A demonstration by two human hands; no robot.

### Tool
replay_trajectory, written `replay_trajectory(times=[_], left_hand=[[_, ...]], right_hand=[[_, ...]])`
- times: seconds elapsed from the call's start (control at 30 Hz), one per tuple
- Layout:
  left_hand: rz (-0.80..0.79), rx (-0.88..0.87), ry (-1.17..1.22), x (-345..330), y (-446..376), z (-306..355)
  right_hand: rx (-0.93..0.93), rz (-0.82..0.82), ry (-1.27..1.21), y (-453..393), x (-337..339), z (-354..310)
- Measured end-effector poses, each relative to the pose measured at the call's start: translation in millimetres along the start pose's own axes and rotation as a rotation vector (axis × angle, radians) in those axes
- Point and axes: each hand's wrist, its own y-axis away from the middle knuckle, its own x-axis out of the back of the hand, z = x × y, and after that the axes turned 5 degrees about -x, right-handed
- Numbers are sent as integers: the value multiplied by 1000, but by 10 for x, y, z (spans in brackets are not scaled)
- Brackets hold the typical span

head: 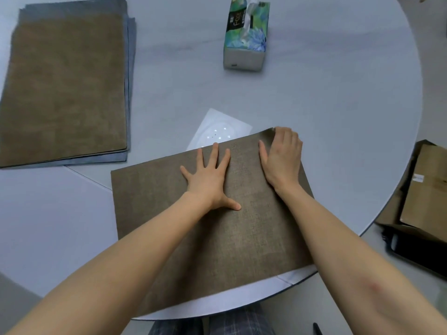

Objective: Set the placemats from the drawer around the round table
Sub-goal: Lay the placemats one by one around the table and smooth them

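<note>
— Where's the placemat (205, 228)?
— Flat at the round table (326, 105)'s near edge, under both palms. Left hand (210, 180) presses its middle, fingers spread wide.
— And the right hand (281, 158)?
— Fingers curled over the mat's far right corner, gripping it. The placemat stack (65, 88) lies well to its far left.

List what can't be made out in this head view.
- Stack: how many placemats; only edges show under the top one, and the frame cuts its left side.
- White sheet: its near part is hidden under the placemat.
- Right hand: fingertips curl over the placemat's far corner, so the grip is unclear.
- Left hand lies flat; its pressure can't be judged.
- Tissue box: small print too blurred.
- Drawer: not in view.
</note>
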Motion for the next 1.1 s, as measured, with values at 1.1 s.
replay_trajectory(times=[1.1], left_hand=[[79, -78, -78, -22, 87, -102]], right_hand=[[101, -372, 114, 235, 136, 81]])
